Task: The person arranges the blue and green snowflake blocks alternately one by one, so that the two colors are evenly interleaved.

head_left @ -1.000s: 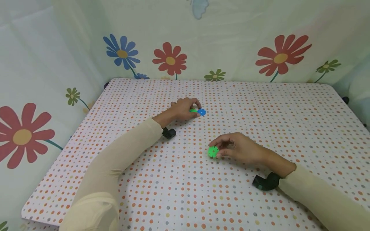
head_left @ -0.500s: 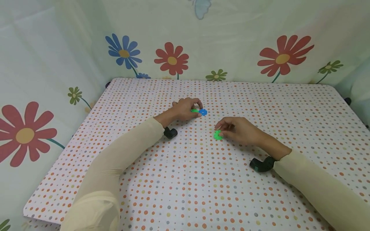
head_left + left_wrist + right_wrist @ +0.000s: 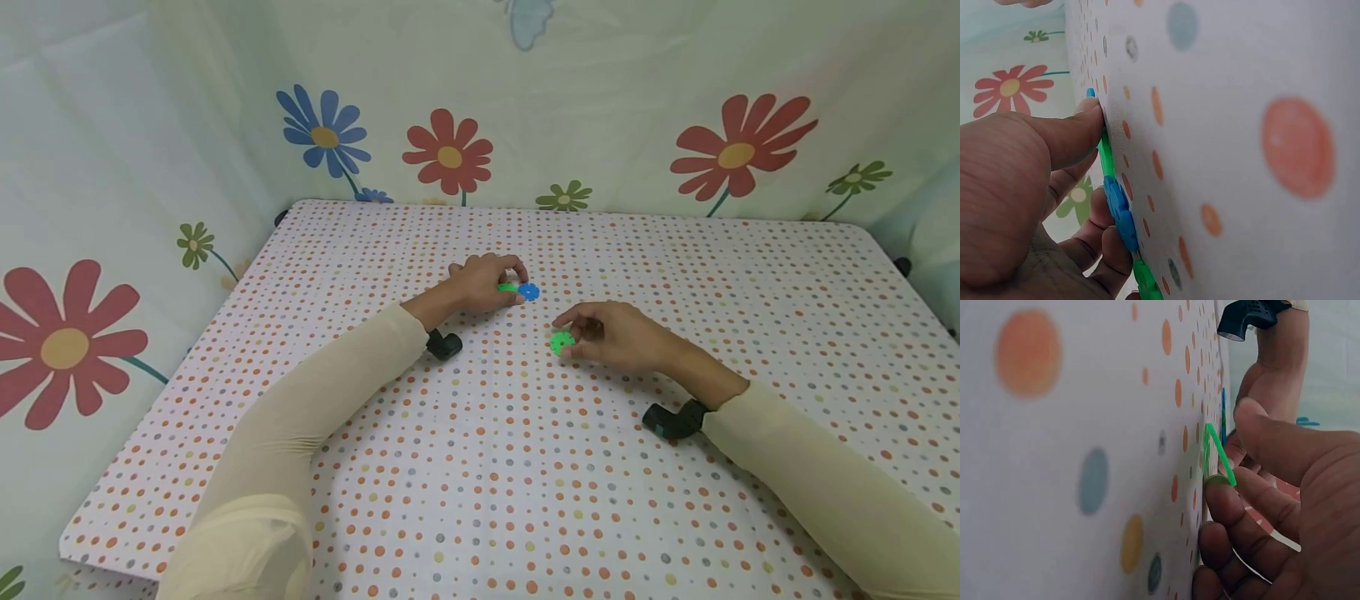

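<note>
In the head view my left hand [image 3: 483, 282] is at the middle of the table, thumb and fingers around a row of joined flower-shaped plastic discs. A blue disc [image 3: 528, 292] shows at the row's right end, beside a green disc [image 3: 507, 287] partly covered by the hand. The left wrist view shows more of the row edge-on along the tabletop, including another blue disc [image 3: 1120, 212] and a lower green disc [image 3: 1146, 280]. Nearer and to the right, my right hand [image 3: 618, 336] holds a separate green disc [image 3: 562, 342] at its fingertips. In the right wrist view this disc [image 3: 1221, 453] is tilted.
A white cloth with coloured dots covers the table [image 3: 450, 467]. Behind it hangs a curtain [image 3: 600, 100] printed with flowers. Black wrist cameras sit under the left wrist [image 3: 444, 344] and right wrist [image 3: 675, 419], close above the tabletop.
My right hand has moved away from me towards the far side, bringing its green disc nearer the joined row; lately it shifted slightly left. My left hand and its row stay nearly still.
</note>
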Tool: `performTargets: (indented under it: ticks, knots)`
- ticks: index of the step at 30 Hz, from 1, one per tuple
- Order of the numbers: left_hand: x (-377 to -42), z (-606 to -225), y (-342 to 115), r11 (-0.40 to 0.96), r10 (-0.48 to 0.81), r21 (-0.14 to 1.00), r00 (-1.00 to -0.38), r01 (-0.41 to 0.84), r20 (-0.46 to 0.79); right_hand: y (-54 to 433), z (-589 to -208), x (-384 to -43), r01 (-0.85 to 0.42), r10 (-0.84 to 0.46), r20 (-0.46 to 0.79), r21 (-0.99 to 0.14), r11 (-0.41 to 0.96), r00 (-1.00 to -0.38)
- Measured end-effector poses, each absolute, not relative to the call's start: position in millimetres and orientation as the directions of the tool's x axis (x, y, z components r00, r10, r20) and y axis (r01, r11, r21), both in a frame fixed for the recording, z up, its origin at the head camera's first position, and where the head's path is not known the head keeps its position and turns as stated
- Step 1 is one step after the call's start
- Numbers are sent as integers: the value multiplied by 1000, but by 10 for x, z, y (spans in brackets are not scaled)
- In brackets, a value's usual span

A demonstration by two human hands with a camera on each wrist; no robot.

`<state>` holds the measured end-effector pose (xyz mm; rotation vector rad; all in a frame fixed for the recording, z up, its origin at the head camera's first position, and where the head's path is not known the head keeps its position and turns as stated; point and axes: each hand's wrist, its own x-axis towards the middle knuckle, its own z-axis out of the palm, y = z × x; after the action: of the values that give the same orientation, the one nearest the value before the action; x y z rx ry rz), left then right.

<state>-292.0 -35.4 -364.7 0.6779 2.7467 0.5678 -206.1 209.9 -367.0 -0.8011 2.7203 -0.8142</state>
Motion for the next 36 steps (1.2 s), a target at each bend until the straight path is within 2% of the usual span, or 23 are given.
performTargets:
  ticks: [18, 36]
  knots:
    - [-2895, -3631, -358, 812, 489, 436, -860, 387, -146, 2090, -3667, -2100, -470, -550, 6, -527, 708, -835]
    - [-2947, -3667, -405, 789, 484, 499, -863, 358, -147, 2123, -3719, -2776, -326, -421, 9, -648, 688, -907]
